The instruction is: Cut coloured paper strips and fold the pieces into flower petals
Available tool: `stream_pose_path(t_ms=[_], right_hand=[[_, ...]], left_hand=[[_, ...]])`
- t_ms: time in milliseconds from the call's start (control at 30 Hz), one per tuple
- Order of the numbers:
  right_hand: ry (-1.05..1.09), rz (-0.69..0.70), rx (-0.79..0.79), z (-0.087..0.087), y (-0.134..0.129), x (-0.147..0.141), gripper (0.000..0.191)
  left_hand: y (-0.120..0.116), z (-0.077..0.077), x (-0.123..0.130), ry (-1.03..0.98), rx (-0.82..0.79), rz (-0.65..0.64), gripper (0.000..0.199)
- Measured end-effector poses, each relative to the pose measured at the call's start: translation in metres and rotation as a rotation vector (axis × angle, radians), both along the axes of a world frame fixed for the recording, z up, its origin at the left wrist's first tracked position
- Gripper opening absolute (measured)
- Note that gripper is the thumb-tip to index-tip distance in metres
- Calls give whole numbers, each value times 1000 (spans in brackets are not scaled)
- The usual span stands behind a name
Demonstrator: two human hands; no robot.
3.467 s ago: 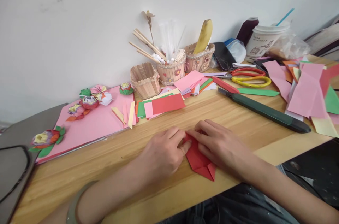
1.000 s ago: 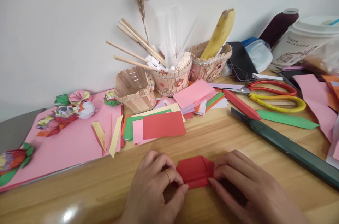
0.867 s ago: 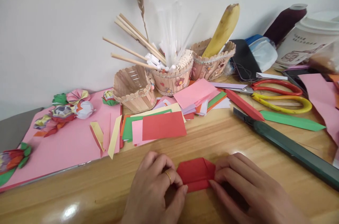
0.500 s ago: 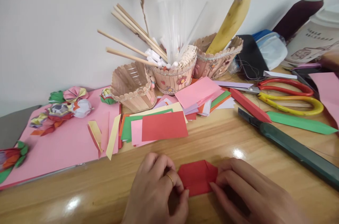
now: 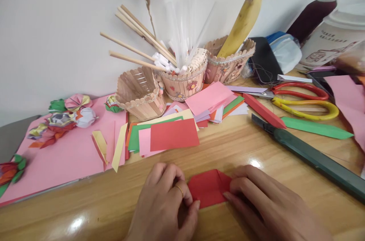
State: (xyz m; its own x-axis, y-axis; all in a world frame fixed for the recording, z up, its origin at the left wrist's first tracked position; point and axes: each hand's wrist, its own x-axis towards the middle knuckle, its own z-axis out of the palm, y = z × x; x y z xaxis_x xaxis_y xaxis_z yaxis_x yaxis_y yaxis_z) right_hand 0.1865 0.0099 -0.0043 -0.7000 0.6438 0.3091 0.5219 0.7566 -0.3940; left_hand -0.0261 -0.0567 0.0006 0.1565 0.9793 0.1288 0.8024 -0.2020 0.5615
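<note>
A small piece of red paper [image 5: 209, 189] with folded corners lies on the wooden table between my two hands. My left hand [image 5: 167, 205] pinches its left edge between thumb and fingers; a ring sits on one finger. At the right edge, my right hand [image 5: 269, 199] grips the paper with its thumb and bent fingers, covering the right corner. Just beyond the hands rests a pile of coloured paper rectangles, topped by a flat red paper rectangle [image 5: 174, 135].
Behind stand craft-stick baskets [image 5: 182, 83], one holding a banana [image 5: 242, 24]. To the right lie scissors [image 5: 305, 108] and a dark green long-handled tool [image 5: 310, 153]. Folded paper flowers [image 5: 84, 117] and strips rest on a pink sheet [image 5: 65, 165] at left. A paper cup [image 5: 330, 39] stands back right.
The view has shifted slightly, so most things sit a little further left. Both hands keep hold of the red paper, and the right fingers cover slightly more of its right end.
</note>
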Motion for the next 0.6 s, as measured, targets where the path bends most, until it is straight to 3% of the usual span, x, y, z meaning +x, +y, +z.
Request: stream_pose_path(t_ms=[100, 267, 467, 600], right_hand=[[-14, 45, 19, 6, 1, 5, 27], [-43, 171, 245, 4, -2, 11, 36], [-13, 60, 392, -23, -22, 15, 43], [-83, 78, 422, -27, -28, 18, 45]], left_hand=[[-2, 1, 2, 4, -13, 35, 10], [-4, 0, 3, 79, 37, 29, 12], [-6, -2, 4, 357, 420, -185, 15], [-6, 1, 4, 461, 562, -222, 18]])
